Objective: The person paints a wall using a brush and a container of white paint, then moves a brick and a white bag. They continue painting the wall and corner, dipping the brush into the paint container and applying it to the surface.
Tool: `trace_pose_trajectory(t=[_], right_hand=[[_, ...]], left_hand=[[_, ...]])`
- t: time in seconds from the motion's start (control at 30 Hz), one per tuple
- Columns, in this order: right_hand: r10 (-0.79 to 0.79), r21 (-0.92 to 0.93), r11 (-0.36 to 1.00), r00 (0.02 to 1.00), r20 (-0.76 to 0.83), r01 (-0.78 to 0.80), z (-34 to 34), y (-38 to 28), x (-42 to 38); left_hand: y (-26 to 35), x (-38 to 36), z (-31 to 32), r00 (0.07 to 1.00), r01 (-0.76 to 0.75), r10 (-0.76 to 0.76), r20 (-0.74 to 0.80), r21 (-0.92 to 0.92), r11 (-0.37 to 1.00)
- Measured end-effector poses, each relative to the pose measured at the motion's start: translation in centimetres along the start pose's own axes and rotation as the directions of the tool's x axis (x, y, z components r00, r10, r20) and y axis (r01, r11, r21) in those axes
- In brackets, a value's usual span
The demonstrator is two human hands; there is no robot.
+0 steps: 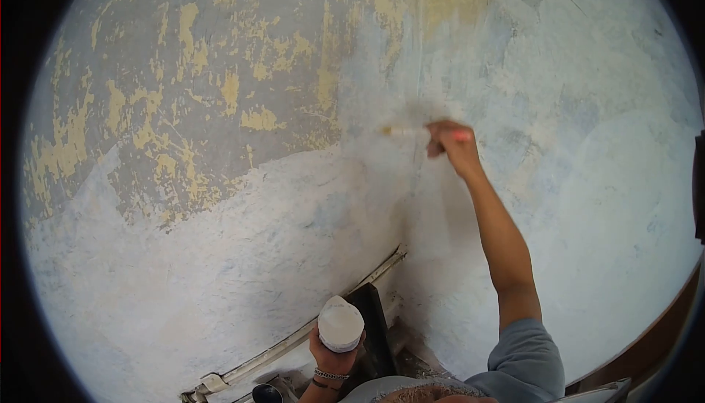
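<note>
Patchy corner walls (220,109) want even strokes: right hand (449,142) clamped on the brush (411,131), left hand (334,355) gripping the paint-filled cup (340,324) level.

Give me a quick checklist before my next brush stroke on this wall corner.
1. Brush held firmly in right hand: ok.
2. Bristles touching the wall: ok.
3. White container steady in left hand: ok.
4. Paint left in container: cannot tell.
5. Yellow flaking patches upper left covered: not ok.
6. Footing below: cannot tell.
</note>
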State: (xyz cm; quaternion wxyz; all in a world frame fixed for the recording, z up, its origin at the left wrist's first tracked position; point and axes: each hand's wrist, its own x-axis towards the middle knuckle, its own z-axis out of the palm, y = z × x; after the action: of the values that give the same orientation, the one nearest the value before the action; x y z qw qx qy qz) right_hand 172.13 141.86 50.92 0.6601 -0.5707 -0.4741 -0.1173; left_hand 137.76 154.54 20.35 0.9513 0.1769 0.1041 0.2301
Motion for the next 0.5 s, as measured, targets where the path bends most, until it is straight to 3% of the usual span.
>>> trace_pose_trajectory(t=[0.17, 0.3, 0.43, 0.5], right_hand=[[-0.152, 0.061, 0.984, 0.963, -0.223, 0.17, 0.7, -7.6, 12.9], [-0.246, 0.014, 0.966, 0.931, -0.27, 0.259, -1.3, -13.7, 18.1], [-0.302, 0.055, 0.941, 0.9, -0.313, 0.335, -1.6, -14.5, 19.5], [-0.265, 0.094, 0.947, 0.914, -0.308, 0.306, -0.7, -11.3, 19.0]], left_hand=[[-0.7, 0.1, 1.2, 0.999, 0.032, -0.031, 0.03, -0.056, 0.998], [-1.2, -0.2, 1.1, 1.0, 0.014, -0.014, 0.002, -0.022, 1.0], [-1.3, -0.3, 1.0, 1.0, 0.005, -0.005, 0.007, -0.01, 1.0], [-1.2, -0.3, 1.0, 1.0, 0.002, -0.002, -0.004, -0.004, 1.0]])
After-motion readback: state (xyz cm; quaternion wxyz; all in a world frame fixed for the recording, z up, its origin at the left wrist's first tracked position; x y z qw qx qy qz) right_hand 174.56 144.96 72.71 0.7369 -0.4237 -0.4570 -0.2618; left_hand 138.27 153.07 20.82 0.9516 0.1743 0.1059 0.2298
